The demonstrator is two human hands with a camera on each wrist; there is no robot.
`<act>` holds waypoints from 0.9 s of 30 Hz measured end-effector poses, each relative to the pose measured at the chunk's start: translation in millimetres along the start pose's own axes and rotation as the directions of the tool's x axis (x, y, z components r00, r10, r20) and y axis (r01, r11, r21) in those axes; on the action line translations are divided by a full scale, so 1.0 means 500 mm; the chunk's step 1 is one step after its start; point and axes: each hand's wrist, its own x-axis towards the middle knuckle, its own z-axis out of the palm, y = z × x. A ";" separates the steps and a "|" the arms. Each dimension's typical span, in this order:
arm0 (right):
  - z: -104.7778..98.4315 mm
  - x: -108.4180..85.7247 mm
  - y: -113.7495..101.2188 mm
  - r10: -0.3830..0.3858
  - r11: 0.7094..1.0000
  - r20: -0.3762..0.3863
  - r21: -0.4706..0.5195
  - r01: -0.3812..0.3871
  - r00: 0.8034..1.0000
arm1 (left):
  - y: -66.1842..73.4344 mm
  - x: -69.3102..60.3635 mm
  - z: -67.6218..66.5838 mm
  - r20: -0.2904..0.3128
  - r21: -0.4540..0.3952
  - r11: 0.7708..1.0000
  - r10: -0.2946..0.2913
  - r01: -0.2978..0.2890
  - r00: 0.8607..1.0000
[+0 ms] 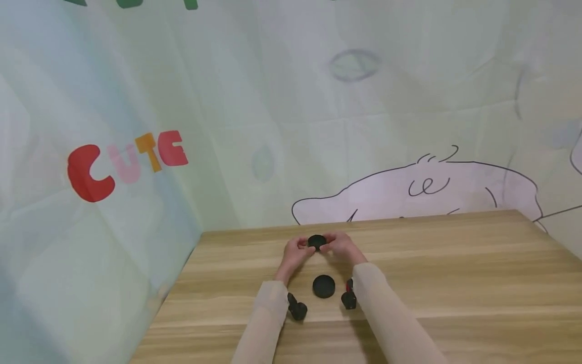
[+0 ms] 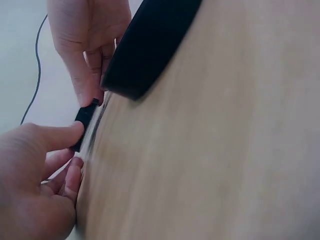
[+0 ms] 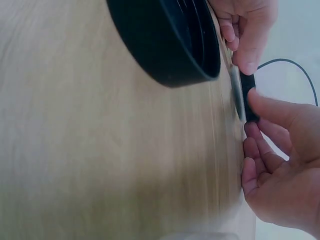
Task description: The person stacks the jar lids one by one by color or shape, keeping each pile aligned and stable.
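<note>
Both hands pinch a small round black disc, perhaps a lid, at its two sides, near the table's far edge. My left hand has its thumb against the rim in the left wrist view, with the other fingers below. On the opposite side, the thumb of my right hand presses the same rim. The disc appears thin and edge-on in both wrist views. Closer to me, a round, shallow black dish sits on the table between the forearms; ridges show inside it in the right wrist view. No hand touches the dish.
The wood-grain table extends well to the right. Behind it hangs a printed cloth with coloured letters and a line drawing. Black wrist-worn devices sit at the inner side of each sleeve, beside the dish.
</note>
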 end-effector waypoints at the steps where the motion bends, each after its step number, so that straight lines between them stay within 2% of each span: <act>1: -0.004 -0.001 -0.001 0.000 1.000 -0.014 0.004 0.000 1.000 | 0.004 0.002 0.001 0.009 -0.010 1.000 0.001 -0.001 1.000; 4: -0.015 -0.005 -0.005 -0.011 1.000 -0.046 0.008 0.012 0.999 | 0.021 -0.002 -0.001 0.023 -0.041 0.999 -0.002 0.003 1.000; 9: -0.041 -0.023 -0.014 -0.144 0.989 -0.043 0.021 0.145 0.989 | 0.053 -0.025 -0.012 0.009 -0.085 0.996 0.006 -0.005 1.000; 12: -0.058 -0.047 -0.014 -0.238 0.971 -0.019 0.031 0.239 0.971 | 0.070 -0.045 -0.017 0.009 -0.138 0.990 0.032 -0.031 0.999; 16: -0.068 -0.087 -0.007 -0.304 0.951 0.009 0.054 0.303 0.953 | 0.083 -0.075 -0.027 0.035 -0.210 0.971 0.123 -0.113 0.992; 19: -0.064 -0.118 0.002 -0.318 0.946 0.011 0.073 0.317 0.948 | 0.087 -0.096 -0.036 0.077 -0.244 0.958 0.171 -0.148 0.982; 21: -0.059 -0.137 0.006 -0.317 0.946 0.003 0.075 0.316 0.948 | 0.086 -0.109 -0.041 0.119 -0.258 0.955 0.178 -0.143 0.977; 24: -0.051 -0.159 0.011 -0.302 0.951 -0.005 0.069 0.301 0.953 | 0.083 -0.123 -0.050 0.200 -0.252 0.962 0.159 -0.106 0.967; 27: -0.043 -0.171 0.017 -0.281 0.959 0.005 0.036 0.281 0.960 | 0.074 -0.132 -0.059 0.286 -0.213 0.975 0.125 -0.065 0.950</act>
